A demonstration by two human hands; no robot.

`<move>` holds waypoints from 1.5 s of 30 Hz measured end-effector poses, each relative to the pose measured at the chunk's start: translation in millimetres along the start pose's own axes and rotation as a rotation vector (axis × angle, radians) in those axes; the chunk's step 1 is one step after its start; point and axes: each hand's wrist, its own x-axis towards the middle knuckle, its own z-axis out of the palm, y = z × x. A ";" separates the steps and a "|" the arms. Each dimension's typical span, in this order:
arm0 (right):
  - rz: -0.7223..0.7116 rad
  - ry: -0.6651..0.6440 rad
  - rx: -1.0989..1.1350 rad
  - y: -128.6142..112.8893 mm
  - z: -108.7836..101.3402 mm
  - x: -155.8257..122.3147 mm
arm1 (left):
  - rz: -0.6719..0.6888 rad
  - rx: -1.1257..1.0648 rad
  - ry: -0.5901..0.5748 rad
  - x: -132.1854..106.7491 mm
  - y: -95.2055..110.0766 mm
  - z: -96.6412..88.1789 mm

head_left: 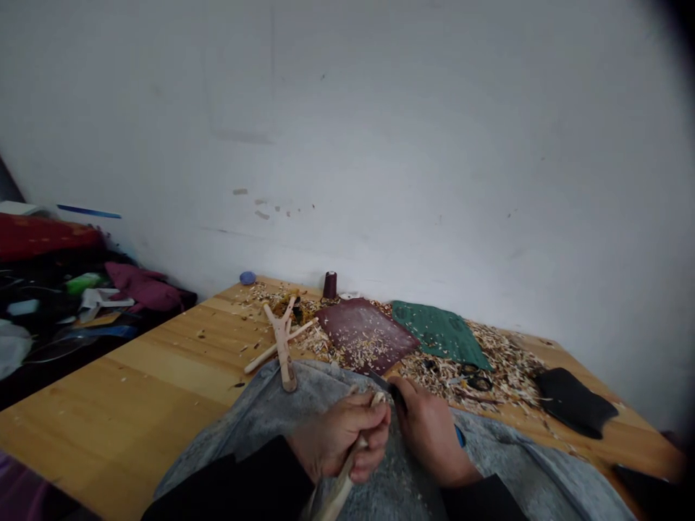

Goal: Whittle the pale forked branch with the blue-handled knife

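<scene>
My left hand [342,438] is shut around a pale peeled wooden stick [342,481], whose upper end pokes out above my fingers. My right hand [428,434] grips what looks like a carving knife [399,398], with a dark end showing near the stick and a blue end below my fist. Most of the knife is hidden by my fingers. Both hands rest over a grey felt lap cloth [282,405] dusted with shavings. Beyond them, a forked pale wooden branch piece [282,340] lies on the table edge.
The pine table [135,376] carries heaped wood shavings [504,369], a maroon leather pad [361,336], a green cloth [439,333], black scissors [472,380], a black pouch [575,401], a dark thread spool [329,285] and a blue lid [247,278]. A white wall stands behind.
</scene>
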 end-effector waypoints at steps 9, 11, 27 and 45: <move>-0.038 -0.085 -0.079 -8.4 -3.5 0.8 | 0.011 0.371 0.585 5.3 -10.6 7.9; -0.056 -0.135 -0.100 -11.6 -5.4 0.5 | -0.031 0.405 0.624 6.8 -14.9 8.6; -0.113 -0.255 -0.137 -21.8 -7.1 -1.5 | -0.115 0.374 0.583 9.9 -23.2 5.0; -0.018 -0.299 -0.317 -32.4 -3.7 -2.5 | -0.061 0.690 0.644 12.4 -32.7 -3.7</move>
